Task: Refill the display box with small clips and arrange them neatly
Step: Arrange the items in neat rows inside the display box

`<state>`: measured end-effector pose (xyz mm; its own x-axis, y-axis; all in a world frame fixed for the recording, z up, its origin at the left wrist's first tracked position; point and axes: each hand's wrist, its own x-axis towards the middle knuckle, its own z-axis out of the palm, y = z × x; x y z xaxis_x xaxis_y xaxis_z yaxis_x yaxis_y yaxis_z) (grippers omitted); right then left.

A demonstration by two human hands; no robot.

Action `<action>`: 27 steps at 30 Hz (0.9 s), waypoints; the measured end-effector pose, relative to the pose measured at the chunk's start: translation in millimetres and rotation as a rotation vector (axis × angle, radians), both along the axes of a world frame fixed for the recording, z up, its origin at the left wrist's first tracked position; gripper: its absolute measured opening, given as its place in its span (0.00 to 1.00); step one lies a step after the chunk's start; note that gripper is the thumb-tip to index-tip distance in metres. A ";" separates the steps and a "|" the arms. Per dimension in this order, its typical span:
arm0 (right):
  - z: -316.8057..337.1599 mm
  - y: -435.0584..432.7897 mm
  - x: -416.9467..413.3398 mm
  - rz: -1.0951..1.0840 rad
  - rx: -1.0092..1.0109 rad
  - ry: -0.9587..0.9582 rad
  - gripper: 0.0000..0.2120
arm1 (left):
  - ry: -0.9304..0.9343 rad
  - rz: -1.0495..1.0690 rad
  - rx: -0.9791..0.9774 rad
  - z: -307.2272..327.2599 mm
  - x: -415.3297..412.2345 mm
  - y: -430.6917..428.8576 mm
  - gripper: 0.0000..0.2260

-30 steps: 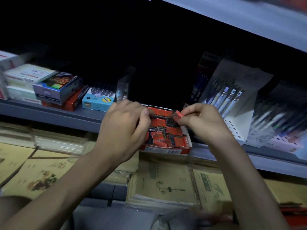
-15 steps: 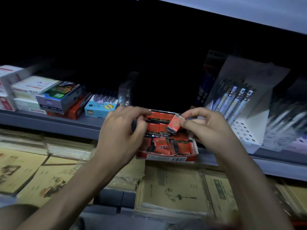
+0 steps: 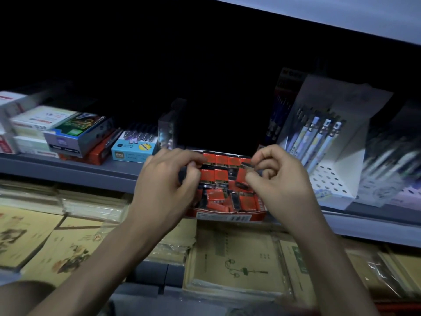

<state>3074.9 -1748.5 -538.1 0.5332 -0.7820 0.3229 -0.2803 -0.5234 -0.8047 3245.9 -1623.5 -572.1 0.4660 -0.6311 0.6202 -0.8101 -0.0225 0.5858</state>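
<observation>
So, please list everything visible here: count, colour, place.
display box: one, red, shelf edge, centre
clip packs: many, red-black, inside display box
single pack: one, dark-looking, in right grip, above box
light blue box: one, light blue, left of display box
stacked boxes: several, mixed colours, shelf far left
pen stand: one, white, right of display box
pens: several, pale, in pen stand
notebooks: many, tan, below shelf
left grip: one, curled at box's left side, contents unclear
right grip: one, pinches single pack

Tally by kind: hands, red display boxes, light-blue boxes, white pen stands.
Hands: 2 (left hand, right hand pinching a clip pack)
Red display box: 1
Light-blue box: 1
White pen stand: 1
Total: 5
</observation>
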 end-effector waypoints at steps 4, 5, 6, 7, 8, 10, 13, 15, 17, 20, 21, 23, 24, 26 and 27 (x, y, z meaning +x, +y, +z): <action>0.9 1.8 1.7 -0.015 -0.038 -0.015 0.19 | 0.019 0.001 -0.002 1.3 -0.2 0.7 0.13; 1.6 2.0 2.0 -0.037 -0.045 -0.023 0.16 | 0.023 -0.001 -0.003 1.6 0.0 1.1 0.13; 1.7 0.9 1.8 -0.061 -0.048 -0.027 0.13 | 0.026 -0.002 -0.004 1.6 0.7 1.3 0.13; 2.3 -0.2 1.1 -0.078 -0.051 -0.020 0.12 | 0.030 -0.002 -0.003 1.3 1.4 1.5 0.13; 3.6 -0.7 0.0 -0.089 -0.055 0.000 0.12 | 0.033 -0.002 -0.002 0.7 2.2 1.4 0.13; 7.3 0.0 -1.8 -0.093 -0.057 0.048 0.13 | 0.038 -0.003 0.003 -0.1 3.5 1.4 0.13; 10.5 2.4 -1.9 -0.084 -0.052 0.106 0.14 | 0.029 -0.019 0.003 0.0 4.4 1.6 0.13; 10.3 3.5 -0.8 -0.080 -0.033 0.121 0.12 | 0.001 -0.038 0.005 1.0 4.7 2.5 0.14; 10.6 3.5 -0.3 -0.084 -0.011 0.107 0.09 | -0.034 -0.055 0.023 1.6 4.8 2.8 0.14; 12.0 5.3 -1.0 -0.123 -0.102 0.131 0.07 | -0.065 -0.054 0.056 1.1 2.6 1.7 0.15; 12.6 6.7 -1.4 -0.139 -0.147 0.154 0.06 | -0.070 -0.051 0.066 1.0 1.3 1.2 0.15; 13.6 9.0 -2.1 -0.163 -0.209 0.190 0.08 | -0.069 -0.050 0.070 0.8 0.4 0.8 0.14; 14.0 10.0 -2.4 -0.173 -0.214 0.201 0.08 | -0.066 -0.051 0.068 0.9 0.6 0.9 0.14; 14.5 10.8 -3.6 -0.200 -0.193 0.206 0.08 | -0.063 -0.050 0.067 1.5 1.4 1.2 0.15; 14.5 10.6 -4.4 -0.212 -0.182 0.206 0.09 | -0.064 -0.050 0.072 1.8 1.5 1.2 0.15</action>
<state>3070.5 -1737.9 -523.6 0.4335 -0.8216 0.3701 -0.5447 -0.5661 -0.6187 3247.4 -1622.3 -570.3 0.3940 -0.6962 0.6001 -0.8469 -0.0214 0.5313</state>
